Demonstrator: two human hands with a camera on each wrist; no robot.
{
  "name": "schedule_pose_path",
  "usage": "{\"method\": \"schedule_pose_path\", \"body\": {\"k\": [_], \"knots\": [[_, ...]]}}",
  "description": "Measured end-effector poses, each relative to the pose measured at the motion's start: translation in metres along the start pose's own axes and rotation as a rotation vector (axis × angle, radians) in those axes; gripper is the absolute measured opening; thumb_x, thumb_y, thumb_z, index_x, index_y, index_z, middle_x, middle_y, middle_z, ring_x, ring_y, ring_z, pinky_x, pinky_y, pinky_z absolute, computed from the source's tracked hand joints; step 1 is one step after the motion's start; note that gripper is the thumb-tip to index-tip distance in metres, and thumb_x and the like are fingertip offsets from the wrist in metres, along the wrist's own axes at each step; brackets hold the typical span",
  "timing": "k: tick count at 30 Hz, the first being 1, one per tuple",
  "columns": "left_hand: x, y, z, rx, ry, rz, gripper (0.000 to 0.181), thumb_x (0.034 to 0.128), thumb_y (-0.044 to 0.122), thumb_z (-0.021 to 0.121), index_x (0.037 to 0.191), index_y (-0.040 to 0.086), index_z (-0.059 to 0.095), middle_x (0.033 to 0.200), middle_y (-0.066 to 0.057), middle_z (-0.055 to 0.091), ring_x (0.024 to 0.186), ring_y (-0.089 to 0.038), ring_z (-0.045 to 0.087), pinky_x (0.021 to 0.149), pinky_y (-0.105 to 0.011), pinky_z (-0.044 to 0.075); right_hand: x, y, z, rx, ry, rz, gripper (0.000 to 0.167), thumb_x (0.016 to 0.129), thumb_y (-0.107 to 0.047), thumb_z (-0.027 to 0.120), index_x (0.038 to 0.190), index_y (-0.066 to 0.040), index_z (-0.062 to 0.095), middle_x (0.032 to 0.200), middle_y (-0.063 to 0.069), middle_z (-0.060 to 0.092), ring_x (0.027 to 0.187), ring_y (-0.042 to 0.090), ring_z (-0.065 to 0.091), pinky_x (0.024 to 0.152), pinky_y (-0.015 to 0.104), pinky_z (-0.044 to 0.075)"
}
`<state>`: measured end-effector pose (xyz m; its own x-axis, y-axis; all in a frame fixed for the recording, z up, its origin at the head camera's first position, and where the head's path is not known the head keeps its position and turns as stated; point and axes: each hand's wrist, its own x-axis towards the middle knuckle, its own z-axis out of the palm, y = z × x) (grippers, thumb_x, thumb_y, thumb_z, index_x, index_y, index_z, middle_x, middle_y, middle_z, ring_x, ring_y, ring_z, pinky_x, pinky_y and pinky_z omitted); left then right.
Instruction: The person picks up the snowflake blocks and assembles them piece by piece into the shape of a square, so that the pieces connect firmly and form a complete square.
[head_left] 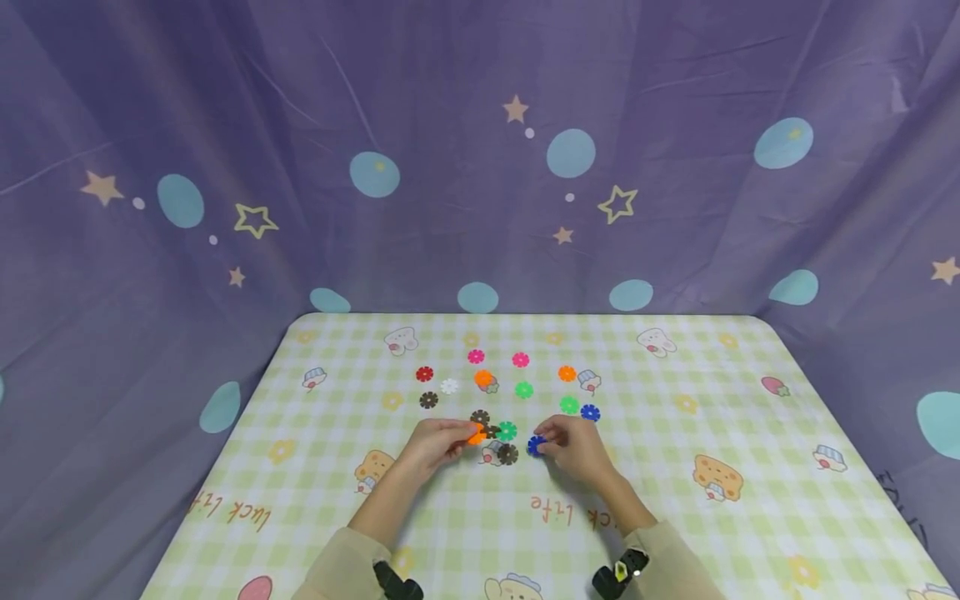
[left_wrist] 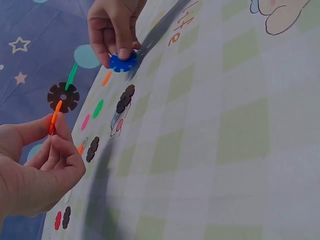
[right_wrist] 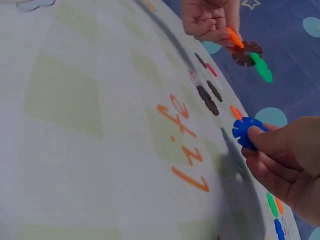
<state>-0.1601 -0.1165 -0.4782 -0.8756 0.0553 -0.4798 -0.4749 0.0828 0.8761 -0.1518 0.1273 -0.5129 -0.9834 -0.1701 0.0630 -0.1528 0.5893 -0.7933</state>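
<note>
My left hand (head_left: pixel 435 446) pinches an orange notched plastic disc (left_wrist: pixel 56 117) between thumb and fingers. That disc is slotted into a brown disc (left_wrist: pixel 71 97), which has a green disc (left_wrist: pixel 71 77) joined on its far side, making a short chain held above the table. To the right, my right hand (head_left: pixel 577 448) pinches a single blue disc (right_wrist: pixel 243 131) between thumb and fingers. The blue disc is apart from the green end of the chain. Two brown discs lie near the chain, one (head_left: pixel 507 454) on its near side and one (head_left: pixel 480 417) beyond it.
Loose discs lie on the checked tablecloth (head_left: pixel 750 392) beyond the hands: red (head_left: pixel 424 374), white (head_left: pixel 449 387), dark brown (head_left: pixel 428 400), pink (head_left: pixel 476 357), orange (head_left: pixel 567 373), green (head_left: pixel 570 405) and blue (head_left: pixel 590 413) among them. A purple curtain (head_left: pixel 465 233) hangs behind the table.
</note>
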Motion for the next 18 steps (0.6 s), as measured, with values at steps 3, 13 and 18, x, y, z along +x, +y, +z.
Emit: {"method": "schedule_pose_path", "body": {"k": [3,13,18], "knots": [[0.0,0.0,0.0,0.006,-0.001,0.002,0.027,0.0844,0.008,0.07,0.108,-0.005,0.068,0.085,-0.005,0.072,0.066,-0.008,0.055,0.058,-0.015,0.045,0.0,-0.002,-0.002,0.077,0.025,0.033,0.018,0.075,-0.005,0.078,0.088,-0.015,0.074,0.08,0.0,0.073,0.07,0.006,0.064,0.066,0.016,0.054],[0.001,-0.002,-0.001,0.005,-0.012,0.002,0.028,0.0838,0.01,0.072,0.108,-0.004,0.068,0.081,-0.002,0.072,0.064,-0.007,0.057,0.055,-0.013,0.045,0.003,-0.009,-0.006,0.366,0.038,0.116,0.017,0.077,-0.007,0.077,0.093,-0.003,0.073,0.086,0.015,0.075,0.07,0.021,0.071,0.063,0.023,0.059],[0.0,-0.001,-0.001,0.02,-0.015,0.014,0.026,0.0837,0.01,0.072,0.106,-0.004,0.069,0.079,-0.002,0.072,0.064,-0.007,0.057,0.055,-0.013,0.045,0.003,-0.014,-0.005,0.389,0.05,0.116,0.018,0.076,-0.008,0.079,0.093,-0.002,0.073,0.087,0.016,0.075,0.069,0.015,0.071,0.065,0.021,0.059]]}}
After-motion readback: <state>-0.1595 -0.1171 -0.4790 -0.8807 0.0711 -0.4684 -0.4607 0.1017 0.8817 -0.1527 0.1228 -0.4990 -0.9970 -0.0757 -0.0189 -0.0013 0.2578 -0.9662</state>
